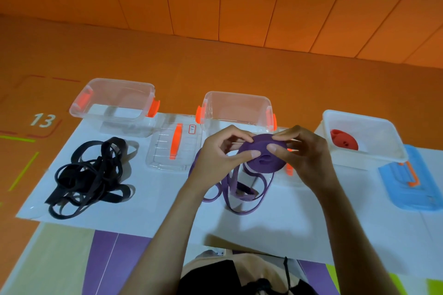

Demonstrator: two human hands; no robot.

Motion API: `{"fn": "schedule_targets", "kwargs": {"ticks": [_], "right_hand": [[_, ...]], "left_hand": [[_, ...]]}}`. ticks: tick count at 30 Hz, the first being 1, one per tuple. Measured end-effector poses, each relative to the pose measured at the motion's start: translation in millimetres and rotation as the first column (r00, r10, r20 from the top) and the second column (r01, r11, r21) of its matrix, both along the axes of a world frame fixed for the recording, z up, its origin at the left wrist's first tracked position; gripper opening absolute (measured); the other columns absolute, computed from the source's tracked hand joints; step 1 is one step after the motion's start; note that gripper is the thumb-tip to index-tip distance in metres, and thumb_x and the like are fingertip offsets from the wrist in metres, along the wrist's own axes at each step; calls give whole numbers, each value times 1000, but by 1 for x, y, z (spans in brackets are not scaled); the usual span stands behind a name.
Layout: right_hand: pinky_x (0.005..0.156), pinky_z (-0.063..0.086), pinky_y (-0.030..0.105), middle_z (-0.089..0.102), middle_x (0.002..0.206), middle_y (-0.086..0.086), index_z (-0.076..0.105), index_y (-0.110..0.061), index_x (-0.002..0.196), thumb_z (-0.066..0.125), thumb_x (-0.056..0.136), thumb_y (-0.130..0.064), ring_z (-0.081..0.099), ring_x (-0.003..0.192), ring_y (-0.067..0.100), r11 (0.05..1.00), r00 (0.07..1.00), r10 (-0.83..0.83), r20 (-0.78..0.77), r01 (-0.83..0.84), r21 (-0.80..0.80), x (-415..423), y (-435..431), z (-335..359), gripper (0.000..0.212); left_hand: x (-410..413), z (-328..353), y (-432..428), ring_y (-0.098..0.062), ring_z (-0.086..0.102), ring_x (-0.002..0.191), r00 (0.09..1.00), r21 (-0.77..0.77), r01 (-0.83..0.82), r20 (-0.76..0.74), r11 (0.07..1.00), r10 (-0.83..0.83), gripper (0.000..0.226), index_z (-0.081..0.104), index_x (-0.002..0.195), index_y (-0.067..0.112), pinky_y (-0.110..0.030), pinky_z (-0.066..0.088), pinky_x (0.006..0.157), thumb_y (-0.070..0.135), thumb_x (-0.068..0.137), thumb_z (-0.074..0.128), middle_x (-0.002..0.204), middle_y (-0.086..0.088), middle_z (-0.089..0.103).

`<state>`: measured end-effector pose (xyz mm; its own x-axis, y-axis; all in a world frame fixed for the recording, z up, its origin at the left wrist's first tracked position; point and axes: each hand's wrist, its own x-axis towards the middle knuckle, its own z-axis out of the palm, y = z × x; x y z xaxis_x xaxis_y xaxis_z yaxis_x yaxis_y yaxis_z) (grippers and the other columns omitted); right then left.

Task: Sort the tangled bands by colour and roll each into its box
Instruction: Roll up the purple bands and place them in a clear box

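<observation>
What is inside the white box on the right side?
A rolled red band lies in the white box, near its left wall. The near wall covers the roll's lower edge.

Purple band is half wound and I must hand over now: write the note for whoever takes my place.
Hands: left hand and right hand both pinch the purple roll, held up before the middle clear box.
Things: the purple tail hangs in loops onto the white sheet; the black tangle lies before the left clear box; both clear boxes are empty.
Done: red roll sits in the white box, far right.
Left: finish winding purple, box it; then roll and box the black.
</observation>
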<state>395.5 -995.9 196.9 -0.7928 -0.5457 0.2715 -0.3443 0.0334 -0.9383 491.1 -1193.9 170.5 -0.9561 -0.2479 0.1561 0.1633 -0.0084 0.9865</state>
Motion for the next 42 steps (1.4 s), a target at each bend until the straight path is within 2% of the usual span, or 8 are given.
{"fn": "schedule_targets", "kwargs": {"ticks": [7,13,20,23,27,33,38,42], "right_hand": [[73,62,32,74,110,7,62,-26,94,83,80,-19,73,106,27,999,992,34,125,-29,-42,-4,13,-1,26],[67,62,28,73,103,-4,63,-29,106,85,82,-21,75,97,26,992,998,-61,26,64,-112,5,12,3,33],[69,62,32,71,106,16,63,-11,105,83,86,-12,73,100,32,994,999,-26,33,29,-107,3,16,-1,27],[62,57,22,72,91,-1,56,-9,89,86,80,-15,72,85,19,996,998,-66,7,66,-68,5,13,3,32],[67,59,20,76,96,-10,67,-18,105,83,80,-11,76,88,14,983,990,-137,-41,131,-126,9,10,7,31],[68,60,20,76,100,2,65,-2,104,81,82,-10,76,96,15,990,996,-87,19,89,-108,6,13,-3,28],[60,61,30,74,91,1,56,-14,83,84,78,-21,75,85,19,995,994,-100,-35,99,-23,3,11,-3,30],[63,59,36,72,89,4,63,-18,92,87,79,-19,73,83,27,981,983,-181,1,181,-63,0,10,-10,27]], "left_hand": [[-6,12,-5,-16,72,110,996,-77,85,-4,993,-85,33,81,112,17,-20,54,95,1,84,86,112,5,78],[-13,20,5,-21,72,118,994,-38,-5,-109,999,1,25,81,104,15,-33,58,101,4,82,87,118,-2,77],[-10,22,2,-14,74,109,998,-26,42,-51,999,-43,36,82,111,22,-19,55,90,4,81,89,113,5,78],[-11,26,11,-16,76,102,992,-15,-23,-122,1000,21,30,80,99,22,-21,57,89,3,78,91,104,5,80],[-12,25,10,-17,75,109,994,-11,-14,-110,1000,13,26,80,100,18,-22,57,92,1,82,87,111,1,79],[-10,16,-3,-19,72,114,998,-74,57,-18,996,-58,28,83,111,23,-24,56,95,6,88,83,113,5,78],[-12,13,9,-18,73,113,997,-51,21,-67,998,-24,26,81,107,28,-20,55,94,8,89,82,111,6,79],[-11,5,2,-16,72,116,993,-16,109,37,994,-108,38,79,122,22,-20,55,95,8,87,85,120,5,77]]}}
